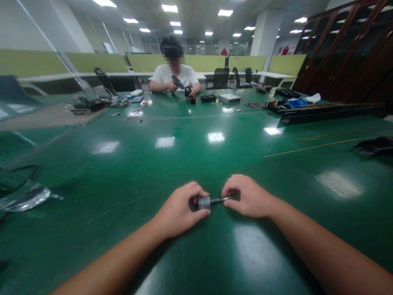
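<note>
A small silver metal cylinder (204,202) with a thin dark rod (219,200) sticking out of its right end lies between my hands, just above the green table (123,172). My left hand (181,209) is closed around the cylinder. The fingers of my right hand (247,196) are pinched on the far end of the rod. Both hands rest low on the table near its front edge.
A person in a white shirt (172,76) sits across the table holding a dark power tool (178,82). Small black boxes (208,98), a grey box (229,98), wires (135,115) and long thin rods (322,144) lie about. A clear plastic bag (23,196) sits at the left.
</note>
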Demonstrator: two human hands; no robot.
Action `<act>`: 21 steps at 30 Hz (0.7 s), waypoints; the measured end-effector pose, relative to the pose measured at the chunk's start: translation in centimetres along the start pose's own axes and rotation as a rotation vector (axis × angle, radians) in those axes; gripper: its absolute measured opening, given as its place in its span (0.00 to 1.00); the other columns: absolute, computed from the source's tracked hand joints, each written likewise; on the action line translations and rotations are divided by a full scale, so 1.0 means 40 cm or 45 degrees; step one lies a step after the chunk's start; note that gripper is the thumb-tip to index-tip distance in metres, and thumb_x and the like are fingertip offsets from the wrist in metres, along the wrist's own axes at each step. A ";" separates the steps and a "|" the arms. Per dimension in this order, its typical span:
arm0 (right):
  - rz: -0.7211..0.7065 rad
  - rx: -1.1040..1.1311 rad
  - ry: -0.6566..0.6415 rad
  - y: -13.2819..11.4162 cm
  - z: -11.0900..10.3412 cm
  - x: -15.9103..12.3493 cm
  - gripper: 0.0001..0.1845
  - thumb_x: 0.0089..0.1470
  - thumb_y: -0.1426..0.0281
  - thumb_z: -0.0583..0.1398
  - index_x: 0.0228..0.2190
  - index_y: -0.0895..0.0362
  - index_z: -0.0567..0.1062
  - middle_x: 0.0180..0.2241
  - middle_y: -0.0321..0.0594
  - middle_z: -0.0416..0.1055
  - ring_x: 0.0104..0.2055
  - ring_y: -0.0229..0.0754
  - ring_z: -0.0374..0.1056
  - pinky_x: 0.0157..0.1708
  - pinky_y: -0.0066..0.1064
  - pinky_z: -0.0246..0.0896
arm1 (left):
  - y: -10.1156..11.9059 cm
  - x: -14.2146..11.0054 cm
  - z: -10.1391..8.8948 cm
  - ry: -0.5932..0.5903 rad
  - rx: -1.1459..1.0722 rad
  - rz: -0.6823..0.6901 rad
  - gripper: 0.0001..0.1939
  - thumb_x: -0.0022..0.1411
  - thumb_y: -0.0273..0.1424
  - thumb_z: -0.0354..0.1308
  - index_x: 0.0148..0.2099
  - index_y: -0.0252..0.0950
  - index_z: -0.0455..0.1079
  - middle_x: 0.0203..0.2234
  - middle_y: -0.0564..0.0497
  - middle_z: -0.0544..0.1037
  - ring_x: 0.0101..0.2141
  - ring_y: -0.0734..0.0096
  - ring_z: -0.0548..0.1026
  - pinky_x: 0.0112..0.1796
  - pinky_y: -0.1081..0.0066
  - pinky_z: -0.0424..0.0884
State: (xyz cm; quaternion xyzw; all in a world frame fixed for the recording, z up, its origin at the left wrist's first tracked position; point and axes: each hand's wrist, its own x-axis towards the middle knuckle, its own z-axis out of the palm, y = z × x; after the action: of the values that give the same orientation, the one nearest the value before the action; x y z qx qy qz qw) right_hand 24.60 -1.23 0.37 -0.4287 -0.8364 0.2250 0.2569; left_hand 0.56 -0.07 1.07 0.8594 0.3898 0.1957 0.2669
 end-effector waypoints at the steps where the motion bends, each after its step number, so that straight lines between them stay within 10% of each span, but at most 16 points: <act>1: 0.002 -0.002 0.001 0.001 -0.001 0.000 0.04 0.47 0.75 0.66 0.29 0.57 0.77 0.28 0.36 0.74 0.33 0.40 0.67 0.40 0.34 0.58 | -0.001 0.000 0.000 -0.002 -0.002 0.002 0.10 0.54 0.28 0.66 0.39 0.36 0.72 0.32 0.53 0.72 0.33 0.68 0.71 0.35 0.70 0.65; 21: 0.036 -0.052 -0.045 0.009 -0.019 -0.003 0.04 0.46 0.75 0.66 0.29 0.56 0.78 0.28 0.36 0.75 0.33 0.40 0.68 0.40 0.33 0.58 | 0.000 -0.002 0.000 0.006 -0.009 -0.009 0.10 0.54 0.29 0.67 0.40 0.37 0.72 0.32 0.53 0.73 0.33 0.68 0.71 0.34 0.71 0.65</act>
State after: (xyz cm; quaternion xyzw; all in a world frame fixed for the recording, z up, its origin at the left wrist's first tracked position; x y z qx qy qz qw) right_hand 25.37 -1.03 0.69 -0.4417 -0.8390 0.2191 0.2301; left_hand 0.50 -0.15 1.07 0.8566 0.3926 0.1982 0.2698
